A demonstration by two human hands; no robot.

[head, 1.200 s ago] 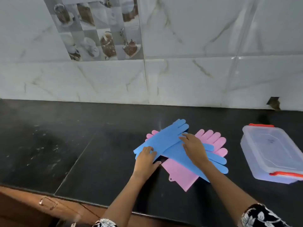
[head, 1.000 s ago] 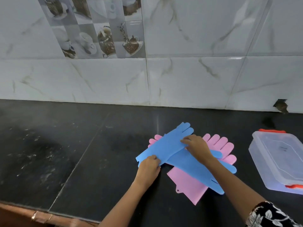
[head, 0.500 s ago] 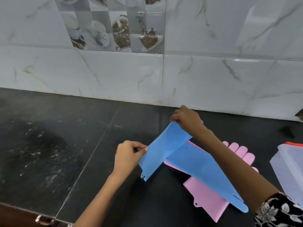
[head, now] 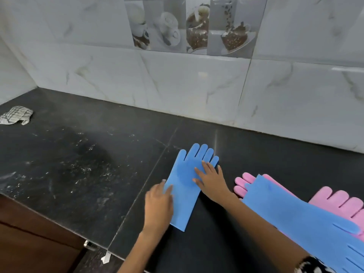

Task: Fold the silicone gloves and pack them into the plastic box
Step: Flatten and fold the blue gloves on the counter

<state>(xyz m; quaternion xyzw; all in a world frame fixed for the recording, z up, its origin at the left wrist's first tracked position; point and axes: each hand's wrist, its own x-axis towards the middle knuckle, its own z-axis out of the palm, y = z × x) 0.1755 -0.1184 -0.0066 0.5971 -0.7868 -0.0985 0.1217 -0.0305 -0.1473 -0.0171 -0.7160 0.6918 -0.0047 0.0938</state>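
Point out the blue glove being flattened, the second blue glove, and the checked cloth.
Blue glove being flattened (head: 185, 174), head view: on its palm.
Second blue glove (head: 291, 209), head view: on its cuff, lying over the pink gloves.
Checked cloth (head: 16, 115), head view: on its middle.

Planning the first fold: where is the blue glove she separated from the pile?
Head view, centre: the separated blue glove lies flat on the black counter, under both hands, left of the remaining glove pile.

Under my hands: blue glove (head: 189, 174); second blue glove (head: 299, 217) over pink gloves (head: 338, 201); black speckled counter (head: 78, 164); white marbled tiles (head: 177, 79); grey checked cloth (head: 16, 115).
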